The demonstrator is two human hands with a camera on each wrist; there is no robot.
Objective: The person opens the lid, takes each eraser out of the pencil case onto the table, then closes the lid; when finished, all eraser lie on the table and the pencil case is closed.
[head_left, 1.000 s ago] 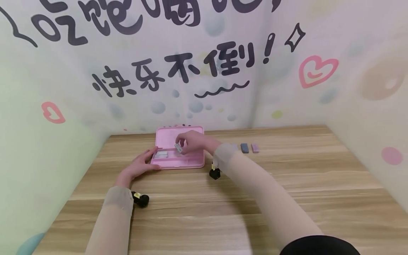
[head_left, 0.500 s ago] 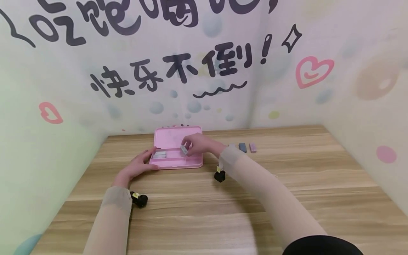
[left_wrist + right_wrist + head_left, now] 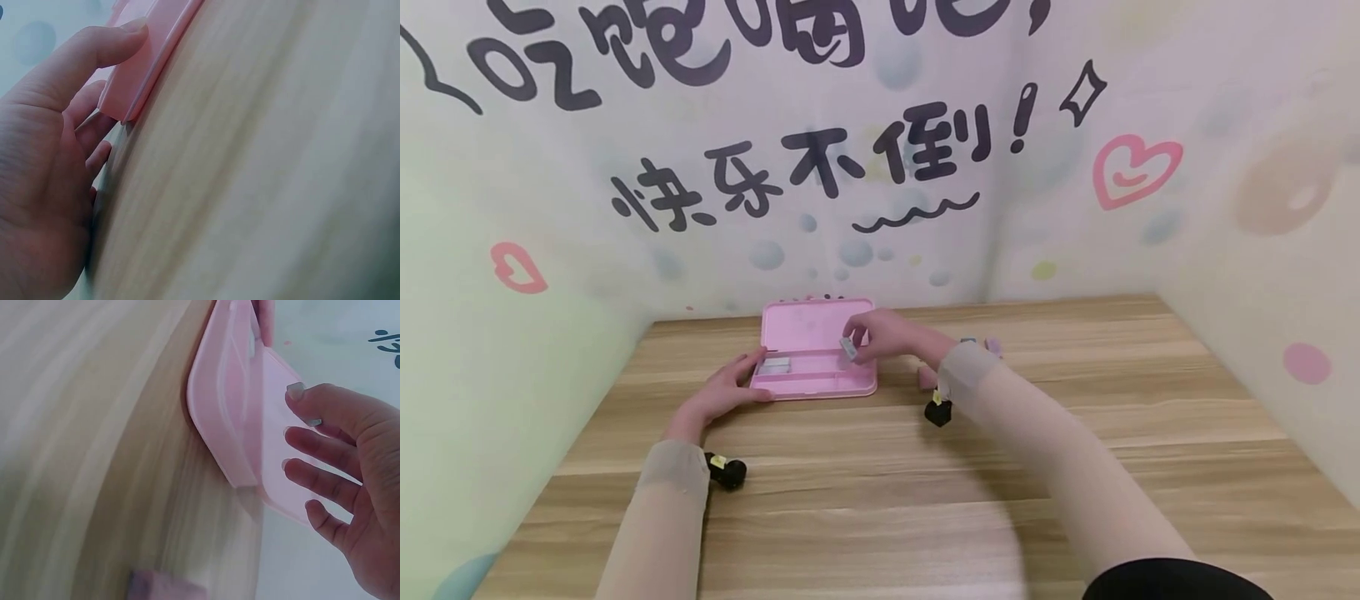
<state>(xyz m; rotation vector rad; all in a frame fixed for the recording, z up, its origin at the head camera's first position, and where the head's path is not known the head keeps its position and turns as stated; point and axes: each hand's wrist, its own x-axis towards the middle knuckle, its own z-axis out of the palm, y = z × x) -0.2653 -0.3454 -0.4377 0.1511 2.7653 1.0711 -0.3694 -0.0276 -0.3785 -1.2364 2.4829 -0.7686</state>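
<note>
A pink pencil case [image 3: 797, 387] lies open on the table, its lid [image 3: 801, 325] raised at the back. My left hand [image 3: 721, 393] grips the case's left end; in the left wrist view the thumb [image 3: 119, 45] lies over the front wall and the fingers go round the side. Over the right part of the case, my right hand [image 3: 886, 333] pinches a small light grey block, like an eraser [image 3: 848, 348], between thumb and fingertips. In the right wrist view the thumb mostly hides this block. White eraser-like blocks [image 3: 774, 366] lie in the case's left compartment.
Right of the case, a pink block [image 3: 928, 378] shows beside my right wrist. A dark blue block [image 3: 967, 340] and a purple block [image 3: 994, 346] lie farther right, partly hidden by the forearm. A printed wall [image 3: 880, 258] stands close behind the case.
My right hand has moved right across the case with the grey eraser-like block, from the middle toward the right end. The pink block has come into sight. The left hand stays on the case.
</note>
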